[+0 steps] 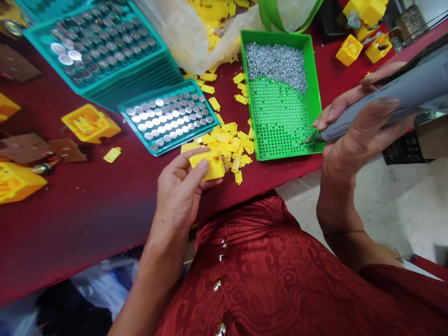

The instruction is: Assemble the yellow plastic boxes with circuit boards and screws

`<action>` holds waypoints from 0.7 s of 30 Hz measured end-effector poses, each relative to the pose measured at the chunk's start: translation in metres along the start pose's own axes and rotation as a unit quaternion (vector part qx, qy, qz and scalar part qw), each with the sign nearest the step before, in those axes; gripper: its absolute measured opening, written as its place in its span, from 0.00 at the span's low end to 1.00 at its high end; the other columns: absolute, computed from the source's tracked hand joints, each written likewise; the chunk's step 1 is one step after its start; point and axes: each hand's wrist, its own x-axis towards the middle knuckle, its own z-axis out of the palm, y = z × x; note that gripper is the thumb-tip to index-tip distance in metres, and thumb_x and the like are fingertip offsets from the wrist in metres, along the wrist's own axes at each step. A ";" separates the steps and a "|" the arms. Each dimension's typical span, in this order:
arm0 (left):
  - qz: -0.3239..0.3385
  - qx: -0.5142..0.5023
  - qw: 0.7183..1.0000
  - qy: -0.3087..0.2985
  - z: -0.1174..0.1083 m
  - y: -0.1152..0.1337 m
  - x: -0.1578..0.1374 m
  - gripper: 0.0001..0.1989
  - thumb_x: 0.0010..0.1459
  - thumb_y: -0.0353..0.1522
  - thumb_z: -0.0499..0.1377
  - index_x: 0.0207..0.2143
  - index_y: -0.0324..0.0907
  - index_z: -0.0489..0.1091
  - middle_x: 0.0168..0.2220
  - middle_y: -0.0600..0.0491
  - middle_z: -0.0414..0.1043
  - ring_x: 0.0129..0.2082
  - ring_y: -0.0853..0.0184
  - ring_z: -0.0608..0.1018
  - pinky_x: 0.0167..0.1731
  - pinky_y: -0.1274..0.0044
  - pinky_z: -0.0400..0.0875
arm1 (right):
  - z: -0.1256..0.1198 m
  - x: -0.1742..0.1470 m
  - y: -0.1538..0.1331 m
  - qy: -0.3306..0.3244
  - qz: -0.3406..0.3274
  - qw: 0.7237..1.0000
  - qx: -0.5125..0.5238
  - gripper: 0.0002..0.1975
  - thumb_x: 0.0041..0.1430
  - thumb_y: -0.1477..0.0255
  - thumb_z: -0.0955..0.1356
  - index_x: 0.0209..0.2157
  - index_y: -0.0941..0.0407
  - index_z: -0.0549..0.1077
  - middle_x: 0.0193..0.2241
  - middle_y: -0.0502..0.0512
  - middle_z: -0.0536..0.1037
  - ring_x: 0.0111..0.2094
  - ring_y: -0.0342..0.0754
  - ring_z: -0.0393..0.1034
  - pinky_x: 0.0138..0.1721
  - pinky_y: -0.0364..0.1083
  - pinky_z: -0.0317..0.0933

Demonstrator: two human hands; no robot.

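My left hand (182,182) is closed around a small yellow plastic housing (214,167), thumb pressed on its near face, just above the table's front edge. In my right hand (360,126) is a grey electric screwdriver (381,100), fingers wrapped round its body. The tool points left and down, its bit (313,138) at the near right corner of a green perforated tray (285,156). Whether the bit carries a screw is too small to tell. Small silver screws (276,60) are heaped at the tray's far end.
Loose yellow tabs (227,140) lie between the green tray and a teal tray (154,150) of round metal pieces. A larger teal stack (101,88) stands behind. Yellow housings (91,123) sit at left, others (350,50) at back right. A plastic bag (185,32) holds more yellow parts.
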 end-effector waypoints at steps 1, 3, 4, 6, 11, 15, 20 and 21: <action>-0.001 0.002 1.000 -0.003 0.000 0.000 0.000 0.23 0.50 0.43 0.78 0.43 0.42 0.79 0.44 0.46 0.86 0.37 0.62 0.88 0.23 0.83 0.80 | 0.000 0.001 -0.001 0.002 0.002 1.000 -0.002 0.20 0.71 0.48 0.68 0.47 0.51 0.71 0.22 0.36 0.67 0.18 0.29 0.66 0.20 0.31 0.64; -0.004 0.002 1.000 -0.005 -0.001 0.000 0.000 0.23 0.50 0.43 0.78 0.44 0.43 0.79 0.44 0.45 0.86 0.37 0.61 0.89 0.23 0.83 0.80 | 0.001 0.002 -0.002 0.014 0.005 1.000 -0.012 0.22 0.69 0.46 0.69 0.44 0.51 0.70 0.21 0.36 0.64 0.17 0.31 0.65 0.19 0.33 0.63; -0.005 -0.001 1.000 -0.003 -0.001 0.000 0.000 0.23 0.49 0.43 0.78 0.44 0.43 0.79 0.44 0.46 0.86 0.37 0.61 0.89 0.23 0.83 0.80 | 0.002 0.002 -0.002 0.019 0.004 1.000 -0.017 0.23 0.68 0.45 0.70 0.43 0.51 0.69 0.21 0.36 0.63 0.17 0.31 0.65 0.18 0.33 0.62; -0.007 -0.008 1.000 0.003 0.000 0.001 -0.001 0.23 0.48 0.43 0.79 0.42 0.43 0.80 0.42 0.47 0.86 0.37 0.61 0.89 0.23 0.83 0.79 | 0.002 0.002 -0.002 0.022 -0.001 1.000 -0.022 0.23 0.68 0.45 0.69 0.43 0.50 0.69 0.21 0.36 0.64 0.17 0.31 0.65 0.17 0.33 0.61; -0.018 -0.034 0.999 0.006 0.003 0.004 -0.003 0.23 0.45 0.42 0.81 0.40 0.43 0.81 0.38 0.50 0.85 0.33 0.64 0.87 0.24 0.82 0.80 | 0.000 0.000 -0.001 0.018 -0.010 1.000 -0.020 0.20 0.72 0.47 0.67 0.45 0.50 0.68 0.23 0.36 0.68 0.18 0.30 0.66 0.19 0.31 0.61; -0.030 -0.059 0.998 0.007 0.003 0.003 -0.006 0.24 0.42 0.42 0.82 0.40 0.43 0.82 0.38 0.51 0.85 0.30 0.66 0.86 0.25 0.82 0.82 | -0.001 0.001 -0.004 0.011 -0.006 1.000 -0.015 0.19 0.71 0.49 0.66 0.44 0.51 0.69 0.22 0.34 0.70 0.18 0.29 0.67 0.20 0.31 0.62; -0.040 -0.038 0.998 -0.008 0.002 0.002 -0.009 0.24 0.47 0.42 0.80 0.43 0.42 0.80 0.43 0.48 0.85 0.36 0.62 0.88 0.27 0.80 0.83 | 0.006 0.007 -0.016 0.027 0.034 0.998 0.038 0.21 0.64 0.48 0.71 0.42 0.53 0.73 0.21 0.35 0.71 0.18 0.31 0.67 0.18 0.34 0.60; -0.047 -0.033 0.998 -0.016 0.002 0.002 -0.011 0.25 0.47 0.43 0.79 0.44 0.42 0.79 0.43 0.47 0.86 0.37 0.61 0.88 0.27 0.79 0.84 | 0.008 0.008 -0.020 0.022 0.043 0.998 0.035 0.22 0.63 0.48 0.70 0.42 0.53 0.74 0.21 0.35 0.70 0.18 0.31 0.67 0.18 0.34 0.60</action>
